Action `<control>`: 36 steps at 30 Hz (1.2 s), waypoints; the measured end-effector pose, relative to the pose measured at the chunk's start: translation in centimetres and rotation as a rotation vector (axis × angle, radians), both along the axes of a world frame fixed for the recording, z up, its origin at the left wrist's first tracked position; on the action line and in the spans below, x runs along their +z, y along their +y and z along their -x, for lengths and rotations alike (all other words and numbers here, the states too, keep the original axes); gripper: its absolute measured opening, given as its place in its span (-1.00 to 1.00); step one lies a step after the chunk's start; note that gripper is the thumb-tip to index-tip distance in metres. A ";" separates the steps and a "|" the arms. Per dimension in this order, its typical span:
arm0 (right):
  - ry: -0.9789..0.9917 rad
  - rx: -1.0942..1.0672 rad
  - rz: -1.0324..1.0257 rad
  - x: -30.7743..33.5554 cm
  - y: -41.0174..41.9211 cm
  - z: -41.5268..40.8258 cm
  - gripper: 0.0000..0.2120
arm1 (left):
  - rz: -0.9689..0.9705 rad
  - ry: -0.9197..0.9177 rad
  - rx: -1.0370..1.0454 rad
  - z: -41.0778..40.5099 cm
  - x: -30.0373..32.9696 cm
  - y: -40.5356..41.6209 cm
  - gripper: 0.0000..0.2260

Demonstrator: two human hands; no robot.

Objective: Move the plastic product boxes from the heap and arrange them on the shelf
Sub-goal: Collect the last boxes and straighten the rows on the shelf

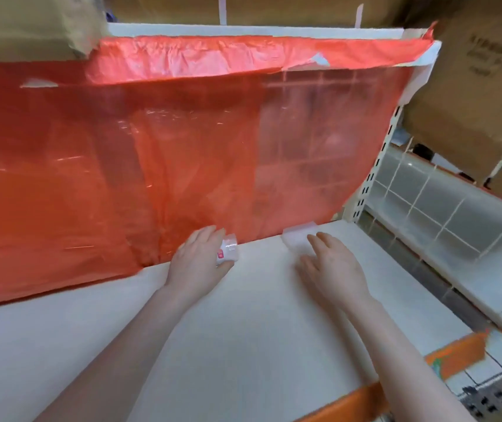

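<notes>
Red plastic sheet [152, 153] taped across back, cardboard cartons [472, 86] stacked right, above

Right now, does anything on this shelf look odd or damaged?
Yes. The red sheet behind the shelf is crumpled along its top, its upper right corner torn, and held by tape patches.

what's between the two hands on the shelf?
Head view: only bare white shelf lies between the left hand, which grips a small clear box, and the right hand.
</notes>
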State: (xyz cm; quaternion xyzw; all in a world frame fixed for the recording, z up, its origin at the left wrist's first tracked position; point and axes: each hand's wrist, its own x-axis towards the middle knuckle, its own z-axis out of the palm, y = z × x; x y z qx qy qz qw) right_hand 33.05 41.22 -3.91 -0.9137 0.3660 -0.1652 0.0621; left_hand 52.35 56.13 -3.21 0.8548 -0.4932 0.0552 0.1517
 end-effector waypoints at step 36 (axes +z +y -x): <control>0.170 0.426 -0.136 -1.6 -5.2 0.7 -0.65 | 0.021 0.244 0.351 6.0 3.1 0.8 -0.49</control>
